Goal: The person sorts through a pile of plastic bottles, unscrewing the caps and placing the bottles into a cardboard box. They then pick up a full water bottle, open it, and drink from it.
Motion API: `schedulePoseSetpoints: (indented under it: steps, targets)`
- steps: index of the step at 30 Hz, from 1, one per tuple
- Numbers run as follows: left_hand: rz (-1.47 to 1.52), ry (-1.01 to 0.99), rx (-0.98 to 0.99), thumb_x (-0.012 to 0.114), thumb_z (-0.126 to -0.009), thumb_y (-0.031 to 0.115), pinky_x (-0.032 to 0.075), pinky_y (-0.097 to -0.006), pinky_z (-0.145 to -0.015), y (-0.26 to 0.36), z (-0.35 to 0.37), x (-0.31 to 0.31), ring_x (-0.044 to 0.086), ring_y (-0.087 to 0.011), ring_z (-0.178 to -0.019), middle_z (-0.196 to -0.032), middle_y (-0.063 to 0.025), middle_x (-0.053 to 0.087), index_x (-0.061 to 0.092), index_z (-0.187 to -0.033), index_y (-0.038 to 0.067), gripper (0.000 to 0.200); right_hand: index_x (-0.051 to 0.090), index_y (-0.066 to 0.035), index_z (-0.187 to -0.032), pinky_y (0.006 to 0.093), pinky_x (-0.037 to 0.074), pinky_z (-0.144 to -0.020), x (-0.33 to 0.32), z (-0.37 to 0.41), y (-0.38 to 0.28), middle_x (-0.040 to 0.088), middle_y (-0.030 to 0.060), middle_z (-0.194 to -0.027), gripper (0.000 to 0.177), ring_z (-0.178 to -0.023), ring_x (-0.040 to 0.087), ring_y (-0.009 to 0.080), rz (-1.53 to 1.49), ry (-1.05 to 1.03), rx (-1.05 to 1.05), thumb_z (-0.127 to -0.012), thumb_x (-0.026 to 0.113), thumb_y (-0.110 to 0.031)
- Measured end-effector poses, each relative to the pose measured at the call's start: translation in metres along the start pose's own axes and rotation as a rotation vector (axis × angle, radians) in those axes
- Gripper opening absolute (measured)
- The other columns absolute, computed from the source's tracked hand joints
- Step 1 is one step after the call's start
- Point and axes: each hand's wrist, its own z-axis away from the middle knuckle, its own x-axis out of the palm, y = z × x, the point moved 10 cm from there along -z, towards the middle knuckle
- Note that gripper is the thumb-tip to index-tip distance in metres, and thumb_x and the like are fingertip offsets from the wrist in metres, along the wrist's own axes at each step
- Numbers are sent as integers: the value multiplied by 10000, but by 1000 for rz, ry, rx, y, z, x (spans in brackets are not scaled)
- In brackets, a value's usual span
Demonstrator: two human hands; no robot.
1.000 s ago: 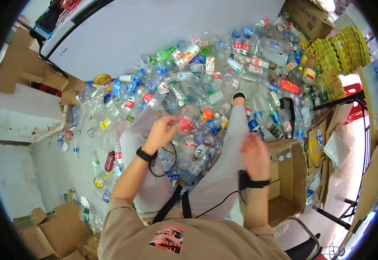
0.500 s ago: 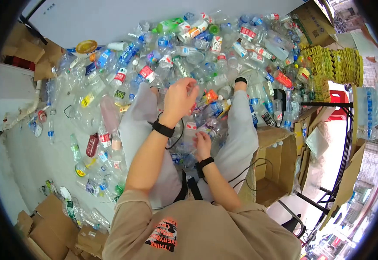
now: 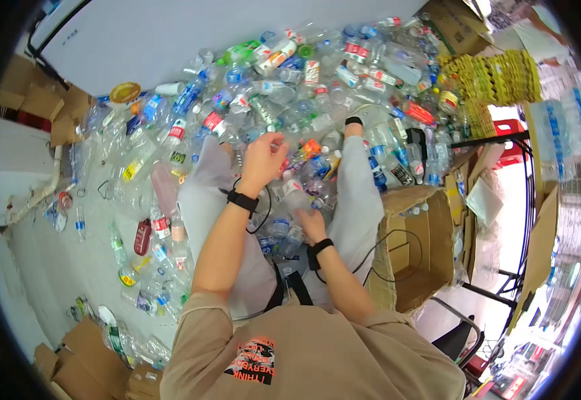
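Note:
Between my knees, my right hand (image 3: 314, 225) grips the lower end of a clear plastic bottle (image 3: 296, 199), whose neck end points up and left, toward my left hand. My left hand (image 3: 262, 161) is held over the pile beside my left leg, its fingers curled together. Whatever may be in those fingers is too small or hidden to make out. Below the held bottle, more clear bottles (image 3: 293, 241) lie between my legs. An orange-wrapped item (image 3: 311, 147) rests in the pile just beyond my hands.
Many empty plastic bottles (image 3: 317, 87) cover the floor ahead and to my left. An open cardboard box (image 3: 424, 253) stands by my right leg. Yellow egg trays (image 3: 497, 77) are stacked at the far right. Flattened cardboard (image 3: 90, 357) lies at lower left. A black cable (image 3: 397, 233) loops near the box.
My right hand has closed around a clear bottle and tilts it up toward my left hand. My left hand has dropped slightly left, fingers still curled. The whole view has shifted a little.

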Motion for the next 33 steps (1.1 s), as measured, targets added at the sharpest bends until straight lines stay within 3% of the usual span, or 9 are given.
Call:
schedulePoseSetpoints:
  steps: [5,7,10,14,16,19,20,24,33]
  targets:
    - [111,-34,10,692,-856,207,552,-334,-710,19,10,31,690,-231,-852,-1098,-166,656,611,-1153,-18,382,432,2,-1314,344,490,-842,-54,61,-76,610,77,-1131,641,-1044,601,219,-396,-18,-136,-805,730,-248]
    - [229,-156,-76,708,-857,179,544,-323,-784,40,25,46,653,-197,-985,-1210,-149,609,501,-1303,2,523,364,4,-1339,334,459,-931,-68,92,-128,547,111,-1236,693,-1138,550,219,-517,-71,-514,-777,745,-133]
    - [634,-418,-82,741,-811,64,474,-324,-961,91,60,75,545,-170,-1165,-1335,-116,527,269,-1447,22,794,333,12,-1359,340,415,-1005,-71,126,-154,488,130,-1307,765,-1208,500,216,-533,-200,-633,-735,766,-70]
    - [560,-399,125,811,-728,89,438,-347,-995,114,91,84,549,-184,-1169,-1280,-99,559,358,-1419,28,828,324,11,-1373,347,415,-1010,-93,155,-167,496,128,-1295,817,-1215,504,231,-402,-100,-807,-720,799,-108]
    - [451,-376,149,821,-707,102,438,-353,-987,109,95,78,558,-187,-1153,-1239,-97,578,405,-1378,21,793,349,-7,-1384,342,438,-948,-106,174,-170,530,113,-1243,849,-1143,531,220,-43,71,-862,-711,836,-183]
    - [223,-318,208,855,-639,127,448,-366,-963,116,99,73,588,-211,-1113,-1171,-106,620,510,-1297,27,749,400,-29,-1375,326,460,-837,-156,204,-184,587,83,-1135,840,-999,560,188,41,297,-854,-708,855,-260]
    - [112,-350,311,862,-615,129,446,-382,-975,120,102,76,581,-253,-1135,-1203,-119,611,523,-1298,35,769,482,-64,-1326,314,461,-698,-168,219,-194,623,66,-938,745,-802,566,161,-23,331,-918,-720,845,-299]
    - [15,-413,501,878,-552,142,444,-422,-987,134,116,96,572,-338,-1136,-1222,-143,609,559,-1272,56,792,601,-81,-1156,285,458,-550,-173,256,-229,624,67,-804,521,-607,546,124,266,366,-1071,-715,838,-227]
    - [8,-576,622,895,-550,178,442,-423,-981,150,140,123,564,-341,-1138,-1247,-157,593,542,-1283,45,824,609,-65,-1012,258,440,-537,-207,278,-197,594,64,-732,328,-572,545,124,354,368,-995,-772,788,-198]
